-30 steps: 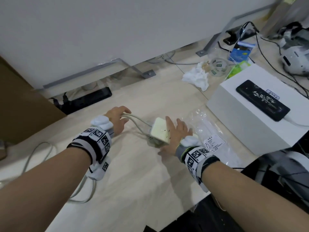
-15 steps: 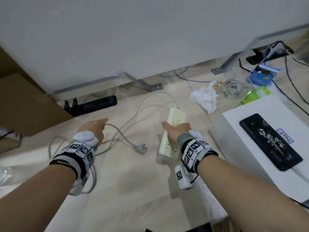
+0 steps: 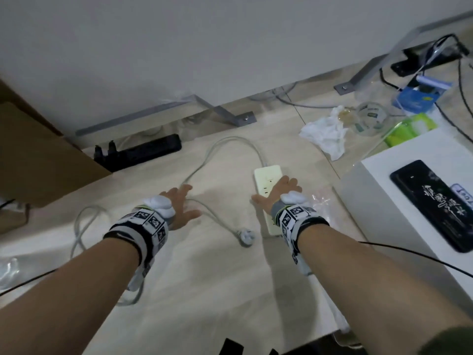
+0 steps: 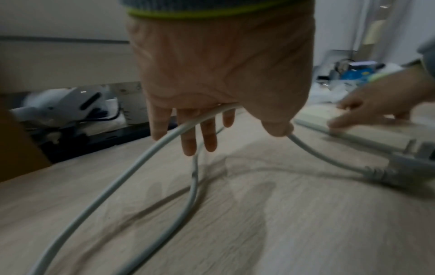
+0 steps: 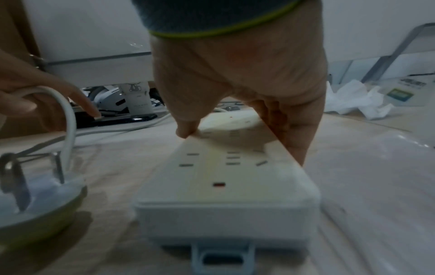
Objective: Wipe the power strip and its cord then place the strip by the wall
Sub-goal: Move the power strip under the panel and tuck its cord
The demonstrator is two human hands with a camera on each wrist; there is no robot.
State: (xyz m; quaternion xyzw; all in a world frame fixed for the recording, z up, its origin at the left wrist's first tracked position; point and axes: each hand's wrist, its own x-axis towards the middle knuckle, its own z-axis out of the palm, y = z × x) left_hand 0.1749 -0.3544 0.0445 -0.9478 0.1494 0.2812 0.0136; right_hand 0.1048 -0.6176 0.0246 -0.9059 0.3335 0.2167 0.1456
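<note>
A cream power strip (image 3: 267, 176) lies flat on the wooden table, its long side pointing at the white wall (image 3: 204, 47). My right hand (image 3: 280, 192) grips it, thumb on the left edge and fingers down the right edge (image 5: 294, 130). Its grey cord (image 3: 230, 139) loops from the far end round to the left. My left hand (image 3: 179, 208) holds that cord up off the table in the crook of the thumb, the fingers (image 4: 188, 141) hanging straight. The grey plug (image 3: 245, 236) lies between my hands, prongs up (image 5: 35, 201).
A black power strip (image 3: 143, 152) lies by the wall at the left, beside a cardboard box (image 3: 33, 155). A crumpled tissue (image 3: 325, 131) sits far right. A white box (image 3: 409, 226) with a phone (image 3: 432, 203) stands right of the strip. A clear plastic bag (image 3: 322, 201) lies between.
The strip, tilted up in my right hand before, now lies flat on the table. My left hand has spread its fingers and sits nearer the plug.
</note>
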